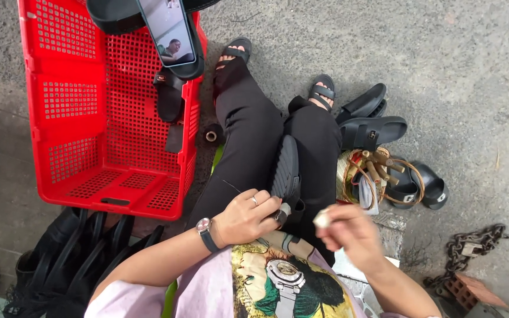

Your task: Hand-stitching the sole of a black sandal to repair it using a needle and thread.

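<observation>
- The right hand [349,235], nearest the camera, is blurred and closed around a small pale object [323,219] pinched at its fingertips; what the object is cannot be told.
- The left hand [248,215], wearing a wristwatch [204,227] and a ring, grips the near end of a black sandal sole [286,171] that rests on the lap between the knees.
- A thin dark thread or needle [231,186] sticks out just beside the left hand's knuckles, so the stitching on this piece looks to be midway, not finished.
- The sole's long axis runs from the hands away toward the feet, near end held, far end pointing up the picture, the piece stood on edge.
- A pile of black straps [72,253] lies on the floor at the left, apparently awaiting work.
- Right of the legs sit several black sandals [372,129] and a bundle of wooden-handled tools [378,171], with a chain [472,244] farther right.
- Farthest, a red crate [60,100] holds a few black pieces [169,97], and a phone [167,29] is propped at its top.
</observation>
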